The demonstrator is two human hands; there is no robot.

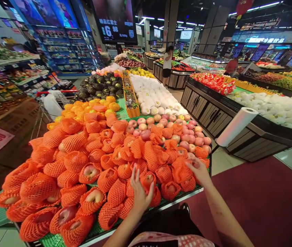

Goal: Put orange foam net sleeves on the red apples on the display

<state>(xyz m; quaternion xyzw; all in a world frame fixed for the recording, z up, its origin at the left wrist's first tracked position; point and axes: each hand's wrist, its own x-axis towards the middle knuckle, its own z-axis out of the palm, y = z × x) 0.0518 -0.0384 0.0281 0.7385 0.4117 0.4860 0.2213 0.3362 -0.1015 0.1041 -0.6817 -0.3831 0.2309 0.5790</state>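
Fingers (135, 176) of left hand (140, 192) spread wide, flat on netted apple (148, 180). Right hand (199, 170) fingers loosely open, tips touching orange net (180, 170) just left. Bare apples (187, 137) beyond.

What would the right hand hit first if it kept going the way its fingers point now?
The right hand points up and left across the display. It would likely first meet the netted apple it already touches, then the pile of netted fruit behind; depth is hard to judge.

place: supermarket produce section | evidence: fruit display stands (125, 113), overhead price screen (115, 20), shelved aisles (66, 48), plastic bag roll (235, 126)
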